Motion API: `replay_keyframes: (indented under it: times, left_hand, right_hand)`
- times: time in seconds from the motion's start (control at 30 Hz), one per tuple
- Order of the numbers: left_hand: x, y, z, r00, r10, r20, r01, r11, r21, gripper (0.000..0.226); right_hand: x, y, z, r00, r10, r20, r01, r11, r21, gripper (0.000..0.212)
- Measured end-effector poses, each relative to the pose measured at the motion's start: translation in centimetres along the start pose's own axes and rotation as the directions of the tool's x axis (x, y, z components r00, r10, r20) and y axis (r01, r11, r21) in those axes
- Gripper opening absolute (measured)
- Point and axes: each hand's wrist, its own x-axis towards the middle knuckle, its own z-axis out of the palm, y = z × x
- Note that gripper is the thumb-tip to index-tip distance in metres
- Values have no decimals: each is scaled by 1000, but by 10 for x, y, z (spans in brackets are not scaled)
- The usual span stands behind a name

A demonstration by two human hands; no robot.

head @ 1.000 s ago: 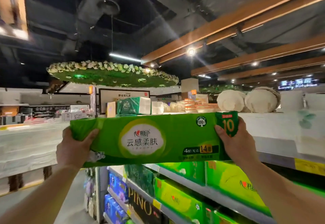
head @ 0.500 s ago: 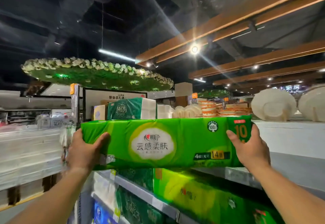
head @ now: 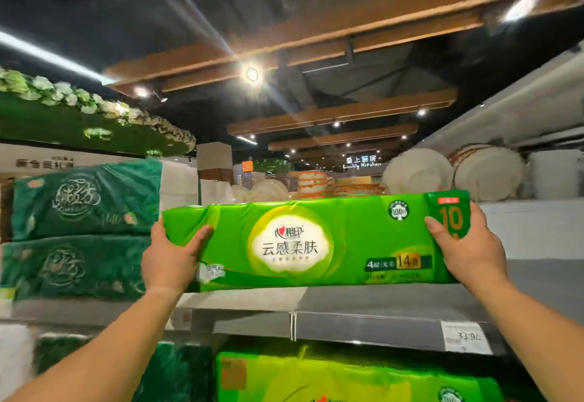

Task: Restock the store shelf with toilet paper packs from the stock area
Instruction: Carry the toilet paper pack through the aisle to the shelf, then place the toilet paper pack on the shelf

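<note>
A long bright green toilet paper pack (head: 316, 240) with a white oval label is held level over the grey top shelf (head: 363, 322). My left hand (head: 170, 259) grips its left end and my right hand (head: 467, 253) grips its right end, thumbs on the front face. The pack's lower edge is close above the shelf surface; I cannot tell whether it touches.
Two dark green packs (head: 85, 231) are stacked on the shelf to the left. More bright green packs (head: 347, 376) fill the shelf below. A price tag (head: 464, 337) hangs on the shelf edge at right. White round items (head: 420, 174) stand behind.
The view has swung right and closer to the shelf. The pack held in both hands has come over the top shelf, beside the dark green packs.
</note>
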Motion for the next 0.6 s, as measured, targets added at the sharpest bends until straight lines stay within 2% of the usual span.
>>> replay_keyframes:
  times: [0.1, 0.23, 0.3, 0.4, 0.47, 0.6]
  left_hand:
    - [21, -13, 32, 998, 9, 67, -9, 1000, -4, 96]
    - [45, -46, 60, 988, -12, 154, 14, 1000, -13, 109]
    - [59, -61, 70, 983, -44, 181, 44, 999, 4, 114]
    - [72, -74, 78, 980, -71, 187, 71, 997, 5, 98]
    - [82, -76, 81, 982, -80, 172, 78, 997, 15, 97]
    - [106, -74, 93, 962, -101, 254, 78, 992, 98, 104]
  right_hand:
    - [0, 4, 13, 999, 36, -17, -37, 996, -79, 106]
    - [4, 6, 42, 1000, 31, 0, -31, 992, -126, 101]
    - [10, 4, 60, 999, 28, 39, -22, 988, -153, 97]
    - [22, 6, 88, 992, 26, 126, -2, 982, -187, 90]
    - [32, 11, 104, 979, 46, 196, -2, 976, -219, 84]
    - [44, 1, 117, 945, 166, 282, -115, 975, -190, 63]
